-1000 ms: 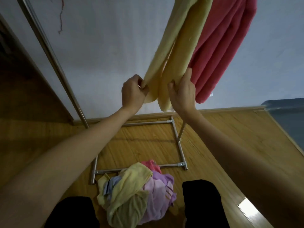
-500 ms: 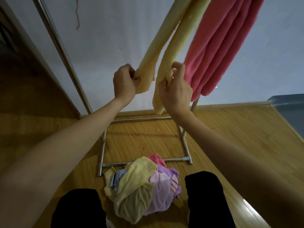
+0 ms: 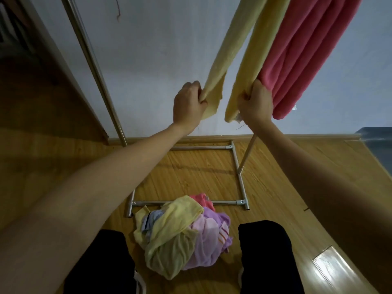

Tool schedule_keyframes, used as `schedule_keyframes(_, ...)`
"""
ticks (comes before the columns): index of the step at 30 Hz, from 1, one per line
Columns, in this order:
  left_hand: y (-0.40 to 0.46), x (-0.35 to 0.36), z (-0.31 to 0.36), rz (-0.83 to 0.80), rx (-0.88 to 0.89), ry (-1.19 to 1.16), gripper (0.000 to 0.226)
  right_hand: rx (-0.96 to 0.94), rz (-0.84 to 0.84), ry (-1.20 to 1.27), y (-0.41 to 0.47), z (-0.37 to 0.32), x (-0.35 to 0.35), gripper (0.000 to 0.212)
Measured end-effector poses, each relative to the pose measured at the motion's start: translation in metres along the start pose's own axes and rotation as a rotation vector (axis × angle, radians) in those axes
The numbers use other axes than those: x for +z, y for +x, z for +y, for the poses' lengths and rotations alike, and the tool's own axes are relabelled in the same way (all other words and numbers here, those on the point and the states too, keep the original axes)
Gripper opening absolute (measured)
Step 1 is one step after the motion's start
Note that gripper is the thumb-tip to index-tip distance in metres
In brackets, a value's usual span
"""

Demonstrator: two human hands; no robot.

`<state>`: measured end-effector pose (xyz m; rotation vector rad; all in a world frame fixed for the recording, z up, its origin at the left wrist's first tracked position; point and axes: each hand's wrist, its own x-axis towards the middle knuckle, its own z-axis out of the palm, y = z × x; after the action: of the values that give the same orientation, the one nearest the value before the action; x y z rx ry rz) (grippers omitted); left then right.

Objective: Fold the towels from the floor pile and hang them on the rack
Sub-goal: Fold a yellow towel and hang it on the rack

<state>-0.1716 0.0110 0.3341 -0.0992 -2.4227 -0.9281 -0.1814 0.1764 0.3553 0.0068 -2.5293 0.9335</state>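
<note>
Yellow towel (image 3: 250, 52) hangs from above in two separate lengths, their tops running out of frame at the upper edge; the bar that carries it is not visible. Left hand (image 3: 187, 105) is clenched around the lower end of the left length, cloth bunched in the fist and a short tail showing below it. Right hand (image 3: 255, 105) is clenched around the lower end of the right length, fingers curled into the fabric, with a small white tag showing at the hem beside the palm. The two lengths are apart, with bare wall (image 3: 159, 60) visible between them.

Pink towel (image 3: 307, 52) hangs just right of the yellow one, folded into several ridges; its near edge touches the back of the right hand.

Rack (image 3: 240, 181): metal base frame lies on the wooden floor (image 3: 201, 170) against the skirting. One slanted post rises from the right rail behind the right forearm; another post climbs at upper left.

Pile (image 3: 182, 236) of towels sits on the floor at the near base rail, overlapping it, between the person's dark-clad legs (image 3: 267, 257). Visible colours: yellow, pale green, lilac, pink, some blue.
</note>
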Motion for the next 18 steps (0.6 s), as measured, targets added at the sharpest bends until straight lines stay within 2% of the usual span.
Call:
schedule_keyframes(4, -0.007, 0.027, 0.012, -0.049, 0.045, -0.036, 0.013, -0.015, -0.032, 0.045, -0.001, 0.009, 0.004, 0.017)
schedule_keyframes(7, -0.020, 0.043, 0.007, -0.106, 0.074, -0.046, 0.016, -0.028, -0.043, 0.055, -0.013, 0.021, 0.015, 0.003)
schedule_keyframes(8, -0.027, 0.048, -0.001, -0.135, 0.078, -0.038, 0.016, -0.034, -0.053, 0.058, -0.020, 0.028, 0.021, 0.005)
schedule_keyframes(11, -0.058, 0.063, -0.040, -0.261, 0.028, 0.016, 0.011, -0.043, -0.112, 0.049, -0.051, 0.058, 0.050, 0.023)
schedule_keyframes(14, -0.105, 0.077, -0.093, -0.366, -0.095, 0.073, 0.017, 0.021, -0.266, -0.008, -0.093, 0.096, 0.088, 0.030)
schedule_keyframes(18, -0.181, 0.095, -0.163, -0.549, -0.325, 0.173, 0.018, 0.058, -0.661, -0.112, -0.162, 0.144, 0.146, 0.038)
